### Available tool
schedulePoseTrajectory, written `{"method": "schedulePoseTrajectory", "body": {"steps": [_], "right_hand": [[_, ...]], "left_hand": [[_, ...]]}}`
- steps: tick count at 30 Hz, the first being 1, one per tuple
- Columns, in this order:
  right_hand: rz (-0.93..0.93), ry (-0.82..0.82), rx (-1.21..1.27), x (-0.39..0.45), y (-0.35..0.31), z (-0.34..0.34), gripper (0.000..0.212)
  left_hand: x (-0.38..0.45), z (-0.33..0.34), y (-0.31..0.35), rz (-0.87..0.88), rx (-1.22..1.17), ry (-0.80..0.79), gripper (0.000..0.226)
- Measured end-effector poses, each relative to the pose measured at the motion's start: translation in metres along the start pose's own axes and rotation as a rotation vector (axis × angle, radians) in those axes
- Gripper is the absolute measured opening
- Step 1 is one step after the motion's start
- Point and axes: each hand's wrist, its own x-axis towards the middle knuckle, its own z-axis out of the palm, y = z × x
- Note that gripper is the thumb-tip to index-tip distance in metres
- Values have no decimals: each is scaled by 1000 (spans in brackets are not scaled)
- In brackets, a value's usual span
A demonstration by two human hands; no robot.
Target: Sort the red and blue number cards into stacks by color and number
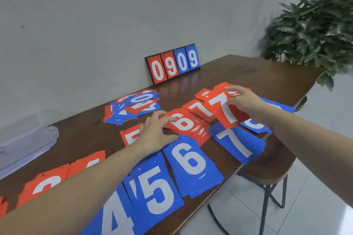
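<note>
Red and blue number cards lie in stacks on a brown wooden table [248,74]. My right hand [244,101] pinches a red 7 card [223,108], lifted and tilted above the red 7 stack [198,109]. My left hand [156,129] rests with spread fingers on the red 6 stack [187,126], partly covering a red 5 card [129,135]. Along the front edge lie the blue 4 [114,213], blue 5 [156,189], blue 6 [191,162] and blue 7 [236,143] stacks. An unsorted mixed pile [133,105] sits behind them.
A flip scoreboard [172,65] reading 0909 leans against the wall. Red 3 [45,183] and red 4 [89,160] cards lie at the left, near a clear plastic cover [24,147]. A stool [267,170] and a leafy plant [309,28] stand to the right.
</note>
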Motion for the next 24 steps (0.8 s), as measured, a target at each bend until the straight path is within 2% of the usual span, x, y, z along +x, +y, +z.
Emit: {"method": "schedulePoseTrajectory", "body": {"steps": [4, 10, 17, 21, 24], "right_hand": [[-34, -14, -16, 25, 0, 10, 44], [-107, -69, -134, 69, -4, 45, 48], [-217, -94, -358, 108, -2, 83, 53], [-304, -55, -683, 116, 7, 92, 53], [-330, -39, -699, 121, 6, 99, 51]], "left_hand": [[22, -5, -12, -33, -92, 95, 36], [56, -18, -44, -65, -119, 163, 27], [79, -22, -90, -128, -107, 193, 26], [86, -22, -114, -150, -93, 212, 27], [89, -25, -129, -145, -91, 253, 30]]}}
